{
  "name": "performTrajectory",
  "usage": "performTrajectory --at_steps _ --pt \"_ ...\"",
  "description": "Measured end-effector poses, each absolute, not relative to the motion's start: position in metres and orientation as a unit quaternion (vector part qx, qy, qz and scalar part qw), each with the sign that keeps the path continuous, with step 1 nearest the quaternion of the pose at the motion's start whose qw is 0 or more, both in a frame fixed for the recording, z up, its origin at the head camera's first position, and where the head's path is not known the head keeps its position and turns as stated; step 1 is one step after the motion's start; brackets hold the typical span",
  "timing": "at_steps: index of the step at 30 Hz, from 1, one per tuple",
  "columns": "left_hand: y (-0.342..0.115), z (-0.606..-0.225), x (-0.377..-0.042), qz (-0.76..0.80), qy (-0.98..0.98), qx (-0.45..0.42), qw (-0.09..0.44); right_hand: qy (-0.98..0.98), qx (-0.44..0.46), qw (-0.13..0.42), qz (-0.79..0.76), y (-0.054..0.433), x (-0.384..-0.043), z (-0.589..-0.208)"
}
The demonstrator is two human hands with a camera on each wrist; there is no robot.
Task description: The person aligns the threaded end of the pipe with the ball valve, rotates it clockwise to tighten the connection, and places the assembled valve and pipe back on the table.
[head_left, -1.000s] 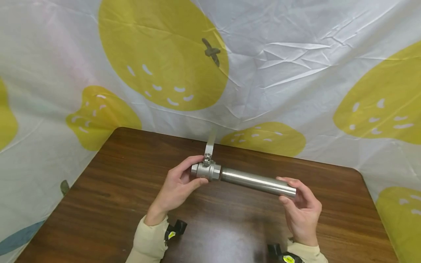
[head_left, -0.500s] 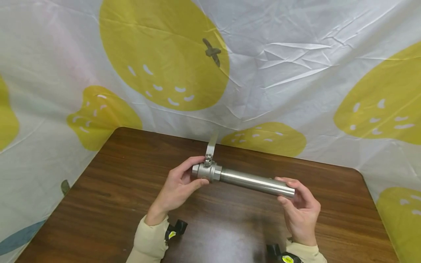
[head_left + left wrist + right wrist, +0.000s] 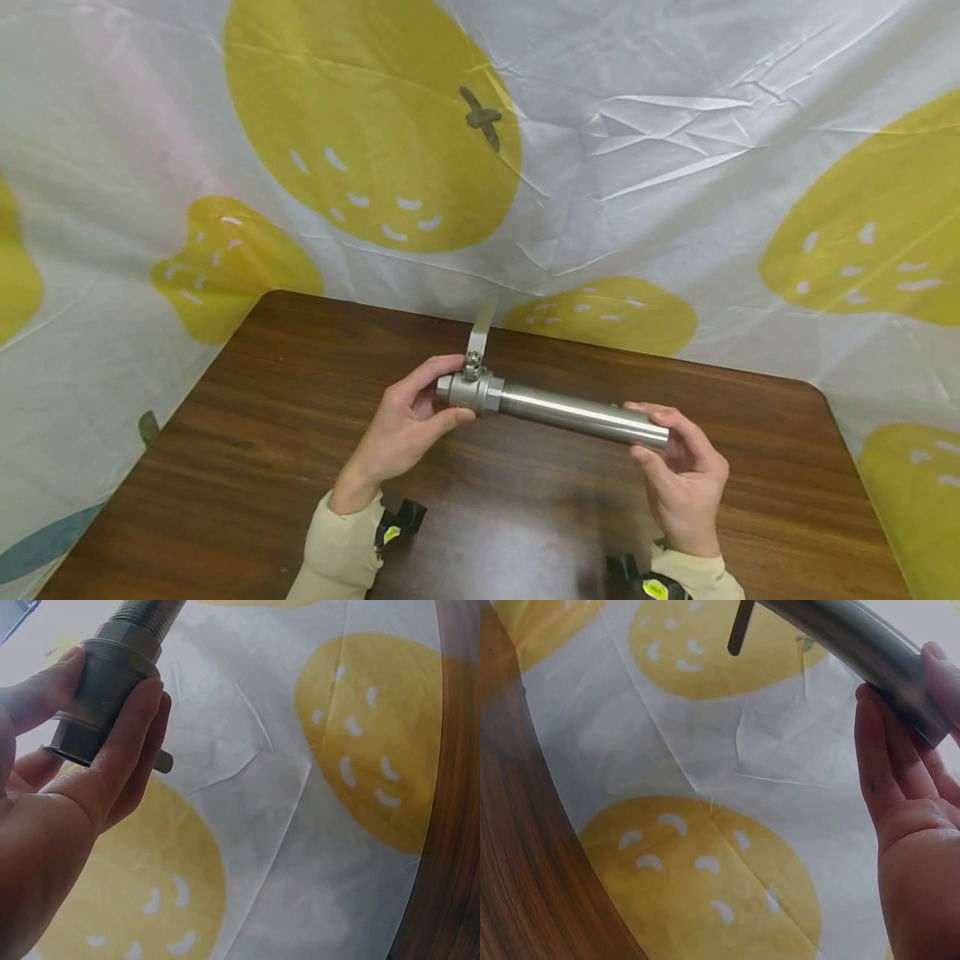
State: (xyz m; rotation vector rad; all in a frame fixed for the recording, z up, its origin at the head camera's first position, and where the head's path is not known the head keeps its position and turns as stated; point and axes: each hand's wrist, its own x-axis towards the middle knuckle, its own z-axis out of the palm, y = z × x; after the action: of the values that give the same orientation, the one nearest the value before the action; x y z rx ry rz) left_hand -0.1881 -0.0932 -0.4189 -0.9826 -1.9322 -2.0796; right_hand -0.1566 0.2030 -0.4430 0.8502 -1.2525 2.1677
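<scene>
My left hand (image 3: pixel 401 429) grips a silver ball valve (image 3: pixel 468 393) round its body, thumb in front and fingers behind. The valve's flat lever handle (image 3: pixel 480 333) points away toward the backdrop. At the far end of a shiny steel pipe (image 3: pixel 581 413), my right hand (image 3: pixel 686 479) holds it between thumb and fingers. The pipe's near end meets the valve's right opening, and the two lie nearly in line, sloping down to the right. In the left wrist view, screw threads (image 3: pixel 146 616) show on the pipe just outside the valve's hex end (image 3: pixel 127 637).
Both hands are above a brown wood-grain table (image 3: pixel 247 467). Behind it hangs a white cloth (image 3: pixel 675 208) printed with large yellow fruit. A black wrist camera (image 3: pixel 401 521) is strapped on the left sleeve, another camera (image 3: pixel 637 575) on the right.
A second ago a small gap showed between pipe and valve. The right hand has shifted slightly left with the pipe, and its end now touches the valve opening. The left hand stays nearly still.
</scene>
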Motion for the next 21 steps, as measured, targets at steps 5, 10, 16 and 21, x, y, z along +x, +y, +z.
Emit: performTrajectory --at_steps 5,10,16,21 --pt "-0.0951 -0.4191 -0.1876 -0.690 -0.644 -0.324 0.067 -0.466 0.309 0.244 0.792 0.2032 -0.1569 -0.4438" --pt "-0.0950 -0.4216 -0.1891 -0.696 -0.637 -0.324 0.068 -0.476 0.305 0.246 0.787 0.2035 -0.1579 -0.4447" --pt "-0.0947 -0.4254 -0.1909 -0.699 -0.640 -0.314 0.055 -0.488 0.294 0.237 0.787 0.2045 -0.1584 -0.4467" --pt "-0.0948 -0.4245 -0.1917 -0.697 -0.644 -0.312 0.046 -0.488 0.288 0.231 0.791 0.2046 -0.1582 -0.4476"
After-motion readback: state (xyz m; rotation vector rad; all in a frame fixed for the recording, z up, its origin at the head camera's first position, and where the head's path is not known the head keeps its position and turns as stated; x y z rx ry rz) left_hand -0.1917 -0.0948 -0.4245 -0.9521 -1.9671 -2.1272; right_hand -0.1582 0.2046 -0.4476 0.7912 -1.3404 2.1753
